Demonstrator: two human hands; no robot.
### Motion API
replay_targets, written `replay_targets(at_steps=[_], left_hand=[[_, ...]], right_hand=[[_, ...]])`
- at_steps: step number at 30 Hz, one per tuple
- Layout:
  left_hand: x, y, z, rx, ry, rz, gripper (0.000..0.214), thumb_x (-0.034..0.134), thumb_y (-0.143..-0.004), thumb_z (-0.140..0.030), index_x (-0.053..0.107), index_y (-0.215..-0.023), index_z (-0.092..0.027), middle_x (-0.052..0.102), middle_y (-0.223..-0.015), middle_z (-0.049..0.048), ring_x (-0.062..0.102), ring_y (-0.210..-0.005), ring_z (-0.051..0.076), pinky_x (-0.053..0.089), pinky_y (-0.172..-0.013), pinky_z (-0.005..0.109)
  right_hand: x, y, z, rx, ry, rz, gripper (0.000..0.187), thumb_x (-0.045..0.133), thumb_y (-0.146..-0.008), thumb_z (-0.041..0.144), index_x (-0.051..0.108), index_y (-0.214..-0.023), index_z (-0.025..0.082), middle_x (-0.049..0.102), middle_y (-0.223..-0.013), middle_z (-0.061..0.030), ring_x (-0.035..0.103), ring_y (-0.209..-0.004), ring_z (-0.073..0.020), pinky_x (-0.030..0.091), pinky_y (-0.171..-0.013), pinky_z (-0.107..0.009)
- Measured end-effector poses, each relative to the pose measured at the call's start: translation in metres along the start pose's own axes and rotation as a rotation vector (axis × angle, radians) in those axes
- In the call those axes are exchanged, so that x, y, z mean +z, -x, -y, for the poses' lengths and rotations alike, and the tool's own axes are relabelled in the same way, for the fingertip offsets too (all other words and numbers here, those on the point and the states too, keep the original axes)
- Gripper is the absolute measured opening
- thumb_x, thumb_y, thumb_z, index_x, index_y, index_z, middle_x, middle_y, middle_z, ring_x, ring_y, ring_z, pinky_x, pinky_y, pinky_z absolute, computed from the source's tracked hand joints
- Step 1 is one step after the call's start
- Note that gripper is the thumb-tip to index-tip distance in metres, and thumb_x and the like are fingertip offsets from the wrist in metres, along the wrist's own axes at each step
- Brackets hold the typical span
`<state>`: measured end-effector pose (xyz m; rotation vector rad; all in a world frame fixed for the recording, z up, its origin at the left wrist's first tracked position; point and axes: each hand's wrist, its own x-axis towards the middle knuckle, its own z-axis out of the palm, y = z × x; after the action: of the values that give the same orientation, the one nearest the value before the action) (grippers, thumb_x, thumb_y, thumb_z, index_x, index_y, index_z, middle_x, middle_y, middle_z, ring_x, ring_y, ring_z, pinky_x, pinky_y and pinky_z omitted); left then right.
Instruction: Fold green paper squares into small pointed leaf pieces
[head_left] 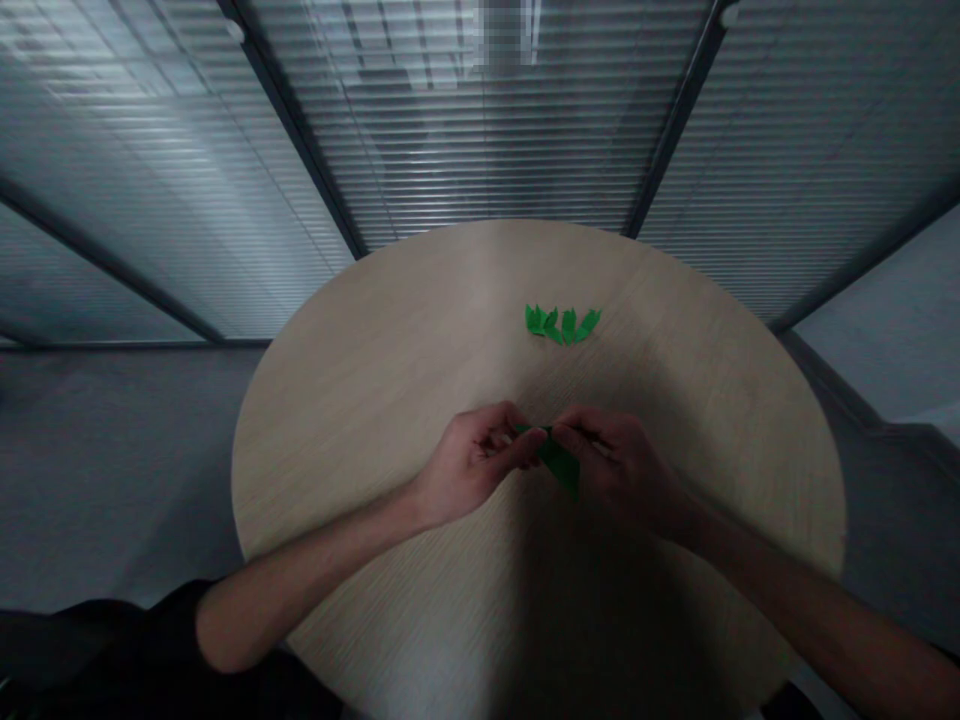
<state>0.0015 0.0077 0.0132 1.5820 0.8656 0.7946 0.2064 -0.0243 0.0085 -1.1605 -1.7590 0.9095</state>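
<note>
Over the middle of the table, my left hand [480, 455] and my right hand [626, 465] meet at a thin green piece of paper [559, 465]. Each hand pinches its upper edge between thumb and fingers, thumbs close together. One part of the sheet hangs down between the hands; the rest is covered by my fingers. Farther back on the table lie several small green paper pieces [568, 325] in a row, with jagged upper ends, some overlapping at the left.
The round wooden table [337, 400] fills the middle of the view. Behind it stand glass partitions with blinds [487, 150] and dark frames. Grey carpet [127, 450] surrounds the table. Shadow covers the table's near right part.
</note>
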Motion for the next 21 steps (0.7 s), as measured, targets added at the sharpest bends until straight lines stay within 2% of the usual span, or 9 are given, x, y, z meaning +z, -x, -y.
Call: replay_targets(at_steps=[5, 11, 15, 21], left_hand=[[-0.0006, -0.0005, 0.0017, -0.008, -0.048, 0.000, 0.029, 0.070, -0.094, -0.041, 0.065, -0.085, -0.014, 0.073, -0.069, 0.0042, 0.066, -0.059, 0.012, 0.046, -0.051, 0.019], [-0.0012, -0.0011, 0.0013, 0.030, -0.005, -0.018, 0.031, 0.069, -0.094, -0.043, 0.064, -0.083, -0.014, 0.071, -0.068, 0.0044, 0.064, -0.059, 0.012, 0.044, -0.051, 0.019], [-0.0003, -0.0013, 0.0015, 0.037, -0.007, -0.007, 0.028, 0.067, -0.095, -0.040, 0.064, -0.084, -0.014, 0.071, -0.069, 0.0040, 0.064, -0.061, 0.012, 0.046, -0.053, 0.020], [-0.0010, -0.0015, 0.0001, 0.044, -0.041, -0.023, 0.028, 0.067, -0.095, -0.040, 0.064, -0.084, -0.015, 0.071, -0.069, 0.0039, 0.064, -0.061, 0.012, 0.046, -0.053, 0.020]], right_hand=[[0.0003, -0.0004, -0.0032, 0.018, -0.018, 0.024, 0.030, 0.056, -0.104, 0.035, 0.075, -0.086, 0.020, 0.075, -0.078, -0.0012, 0.067, -0.069, -0.0143, 0.049, -0.064, -0.025], [-0.0008, -0.0008, 0.0015, 0.092, -0.116, 0.071, 0.025, 0.066, -0.099, 0.042, 0.077, -0.094, 0.019, 0.078, -0.084, -0.0029, 0.071, -0.074, -0.0157, 0.052, -0.062, -0.024], [-0.0002, -0.0006, 0.0030, 0.096, -0.108, 0.062, 0.023, 0.065, -0.100, 0.038, 0.076, -0.090, 0.019, 0.079, -0.084, -0.0031, 0.072, -0.075, -0.0157, 0.053, -0.064, -0.024], [0.0002, -0.0009, -0.0025, 0.120, -0.147, 0.045, 0.026, 0.061, -0.102, 0.041, 0.076, -0.095, 0.020, 0.080, -0.086, -0.0043, 0.074, -0.073, -0.0168, 0.055, -0.063, -0.025]])
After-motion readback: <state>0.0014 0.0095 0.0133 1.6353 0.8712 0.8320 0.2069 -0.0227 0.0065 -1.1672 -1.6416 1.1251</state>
